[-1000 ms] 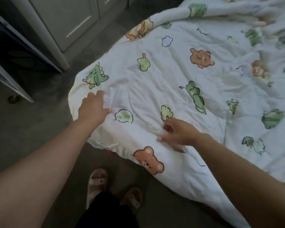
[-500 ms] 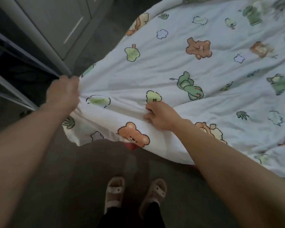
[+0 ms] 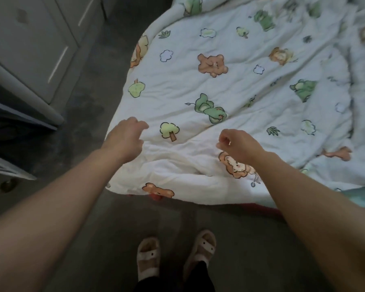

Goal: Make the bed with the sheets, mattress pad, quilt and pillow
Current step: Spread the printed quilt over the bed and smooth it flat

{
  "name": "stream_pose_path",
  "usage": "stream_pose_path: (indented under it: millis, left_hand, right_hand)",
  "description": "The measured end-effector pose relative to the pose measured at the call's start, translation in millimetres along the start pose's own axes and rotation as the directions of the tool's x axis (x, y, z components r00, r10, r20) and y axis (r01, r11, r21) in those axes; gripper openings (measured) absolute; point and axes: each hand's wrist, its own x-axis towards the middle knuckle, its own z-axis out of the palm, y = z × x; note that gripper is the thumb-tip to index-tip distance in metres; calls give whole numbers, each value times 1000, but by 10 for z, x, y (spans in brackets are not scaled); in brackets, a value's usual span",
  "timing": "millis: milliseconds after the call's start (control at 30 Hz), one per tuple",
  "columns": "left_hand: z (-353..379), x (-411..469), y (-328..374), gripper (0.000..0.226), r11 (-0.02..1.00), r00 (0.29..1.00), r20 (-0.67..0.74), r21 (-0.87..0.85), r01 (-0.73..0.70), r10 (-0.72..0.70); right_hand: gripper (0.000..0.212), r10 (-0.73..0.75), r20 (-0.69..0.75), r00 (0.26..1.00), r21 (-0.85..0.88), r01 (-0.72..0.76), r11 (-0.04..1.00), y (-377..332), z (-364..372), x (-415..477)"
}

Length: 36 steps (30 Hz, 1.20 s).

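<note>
- Loosely curls left hand (image 3: 125,140) at centre-left of frame, over quilt (image 3: 230,85), seemingly gripping nothing.
- Likewise curls right hand (image 3: 239,145), centre, empty.

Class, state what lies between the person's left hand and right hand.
In the head view, only rumpled quilt lies between the left hand and right hand, with a printed green tree on it.
</note>
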Motion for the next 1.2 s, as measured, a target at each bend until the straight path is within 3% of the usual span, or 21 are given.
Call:
stream_pose_path:
  millis: [133, 267, 367, 467, 567, 633, 667, 733, 800, 833, 900, 1000, 1033, 1133, 1200]
  left_hand:
    - [112, 100, 678, 38, 986, 988, 11, -55, -156, 156]
    - [424, 95, 1617, 37, 938, 931, 118, -79, -337, 344]
    - [747, 68, 2300, 37, 889, 866, 199, -77, -452, 458]
    - [1140, 23, 2903, 43, 855, 818, 268, -40, -518, 508]
    - [1570, -61, 3479, 62, 837, 796, 361, 71, -543, 486]
    - [1679, -85, 3586, 56, 836, 813, 376, 153, -528, 445]
    - [1760, -98, 3682, 45, 833, 826, 365, 193, -519, 430]
    - [1922, -138, 3840, 30, 822, 829, 381, 239, -516, 410]
    - [2044, -249, 3937, 32, 807, 789, 469, 231, -543, 397]
    - [2095, -320, 3965, 34, 799, 758, 525, 219, -560, 387]
    - [2219, -473, 4023, 41, 791, 691, 625, 185, -583, 363]
    - [2416, -619, 4030, 37, 772, 604, 726, 163, -615, 328]
    - [2510, -656, 4021, 35, 769, 582, 757, 171, -616, 299]
    - [2697, -720, 3976, 27, 747, 576, 790, 250, -616, 210]
    - [2842, -750, 3968, 28, 734, 592, 787, 298, -610, 173]
  right_hand:
    - [13, 148, -116, 982, -4, -150, 989, 626, -238, -523]
    - [12, 361, -164, 918, -31, -370, 928, 1468, -358, -1257]
    - [27, 478, -133, 868, -40, -486, 873, 2030, -332, -1733]
    - [51, 484, -108, 868, -133, -495, 858, 2494, -301, -2000]
    - [74, 451, -90, 888, -242, -459, 855, 2994, -263, -2186]
    - [81, 409, -83, 909, -290, -415, 862, 3108, -242, -2134]
    - [76, 393, -95, 915, -306, -402, 863, 3188, -264, -2120]
    - [46, 336, -79, 939, -336, -342, 878, 3314, -274, -2125]
    - [17, 289, -16, 957, -328, -278, 903, 3334, -247, -2195]
    - [12, 261, 13, 965, -277, -247, 928, 3339, -202, -2249]
    - [25, 177, -41, 983, -226, -182, 957, 3392, -63, -2403]
    - [73, 101, -266, 959, -302, -183, 936, 3513, 82, -2479]
    - [76, 100, -245, 964, -315, -177, 932, 3552, 91, -2485]
    - [37, 203, -17, 979, -303, -199, 932, 3667, 133, -2541]
    - [26, 313, 108, 944, -183, -291, 939, 3809, 312, -2719]
